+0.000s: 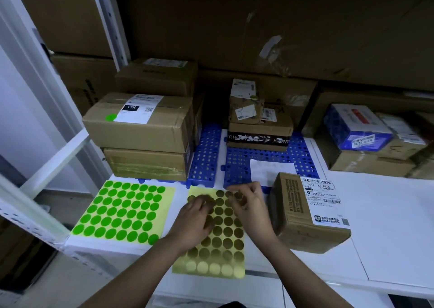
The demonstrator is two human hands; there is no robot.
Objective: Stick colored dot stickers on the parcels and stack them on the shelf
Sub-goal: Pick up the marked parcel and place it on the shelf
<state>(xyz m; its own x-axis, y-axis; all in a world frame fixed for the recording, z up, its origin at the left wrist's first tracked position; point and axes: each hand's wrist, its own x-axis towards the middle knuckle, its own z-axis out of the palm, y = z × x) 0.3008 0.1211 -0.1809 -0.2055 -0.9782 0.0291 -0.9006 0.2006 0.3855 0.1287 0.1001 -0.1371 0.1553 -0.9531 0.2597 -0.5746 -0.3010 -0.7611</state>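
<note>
A sheet of gold dot stickers lies on the white shelf surface in front of me. My left hand presses flat on its upper left part. My right hand is at the sheet's top right corner, its fingertips pinching at a gold dot there. To the left lies a sheet of green dot stickers. A small brown parcel with a white label sits just right of my right hand. At the back left a stacked parcel bears a green dot.
Blue perforated mats cover the shelf's middle, with a blank white sheet on them. More parcels stand behind: a small stack at centre and a blue box at right. Large cartons fill the back. A white shelf post rises at left.
</note>
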